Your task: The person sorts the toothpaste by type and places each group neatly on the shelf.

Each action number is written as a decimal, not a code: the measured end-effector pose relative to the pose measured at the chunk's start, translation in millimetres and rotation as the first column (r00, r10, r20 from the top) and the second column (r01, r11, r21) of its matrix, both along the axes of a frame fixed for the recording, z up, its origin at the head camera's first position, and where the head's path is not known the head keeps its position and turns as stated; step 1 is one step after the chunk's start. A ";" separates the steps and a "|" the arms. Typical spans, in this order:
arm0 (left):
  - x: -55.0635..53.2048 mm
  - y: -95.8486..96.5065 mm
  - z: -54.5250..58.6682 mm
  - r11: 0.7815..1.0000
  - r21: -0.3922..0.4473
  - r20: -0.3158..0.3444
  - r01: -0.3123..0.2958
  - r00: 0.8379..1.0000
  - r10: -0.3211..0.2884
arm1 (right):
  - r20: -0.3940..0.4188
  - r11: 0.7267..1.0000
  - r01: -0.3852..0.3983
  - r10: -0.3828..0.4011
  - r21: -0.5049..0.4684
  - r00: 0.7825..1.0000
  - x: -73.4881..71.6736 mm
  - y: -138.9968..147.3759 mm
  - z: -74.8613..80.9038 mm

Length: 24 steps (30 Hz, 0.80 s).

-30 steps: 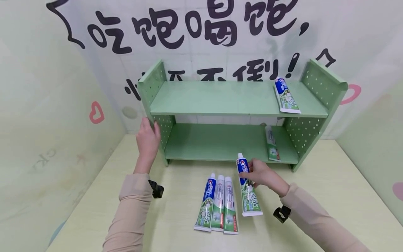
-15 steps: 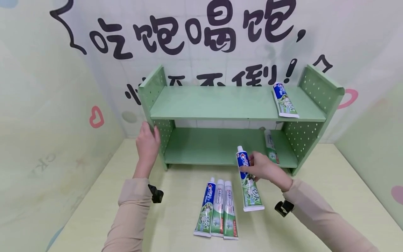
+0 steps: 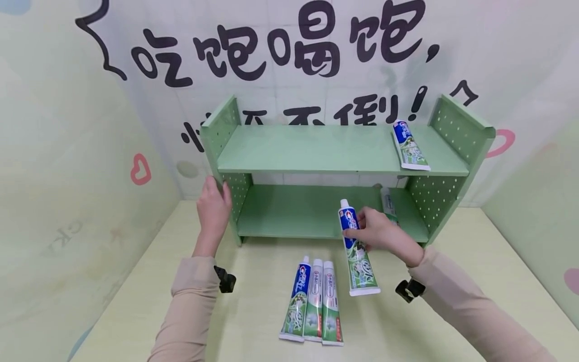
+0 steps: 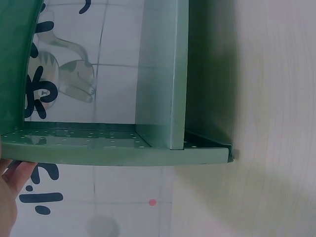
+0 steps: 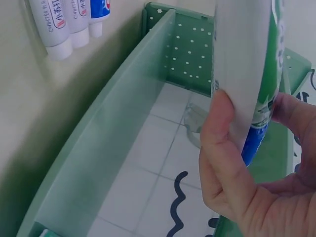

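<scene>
In the head view my right hand (image 3: 382,232) pinches a blue-and-green toothpaste tube (image 3: 357,256) near its cap end, held cap up in front of the lower shelf. The right wrist view shows the thumb and fingers on either side of that tube (image 5: 242,64). My left hand (image 3: 214,211) grips the left side panel of the green two-tier rack (image 3: 289,151); in the left wrist view only a few of its fingers (image 4: 19,175) show at the panel's edge. A blue-and-green tube (image 3: 296,301) and two white-and-green tubes (image 3: 331,306) lie side by side on the table.
On the upper shelf's right lies another blue-and-green tube (image 3: 409,146). A white-and-green tube (image 3: 388,203), partly hidden by my right hand, lies on the lower shelf's right. Walls with black lettering (image 3: 316,45) stand behind the rack; the table (image 3: 149,281) spreads in front.
The toothpaste tube in my right hand has risen and moved closer to the lower shelf. The view has tilted slightly upward. My left hand stays on the rack's side.
</scene>
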<state>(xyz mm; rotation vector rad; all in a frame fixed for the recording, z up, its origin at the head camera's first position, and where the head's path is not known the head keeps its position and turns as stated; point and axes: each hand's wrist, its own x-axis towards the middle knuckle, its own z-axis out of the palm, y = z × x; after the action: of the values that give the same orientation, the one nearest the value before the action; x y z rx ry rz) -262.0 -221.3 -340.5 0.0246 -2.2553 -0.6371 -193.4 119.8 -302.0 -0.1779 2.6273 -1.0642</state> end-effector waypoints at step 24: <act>1.0 -1.9 -2.5 1.000 -0.019 -0.035 -0.007 0.999 0.006 | -0.052 0.997 -0.070 0.071 0.028 0.996 12.1 -7.5 56.3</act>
<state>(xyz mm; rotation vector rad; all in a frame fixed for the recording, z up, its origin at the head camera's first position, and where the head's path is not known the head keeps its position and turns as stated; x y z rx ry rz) -261.1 -223.2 -343.0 0.0115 -2.2270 -0.6082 -181.3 112.3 -245.7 -0.2948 2.6592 -1.0140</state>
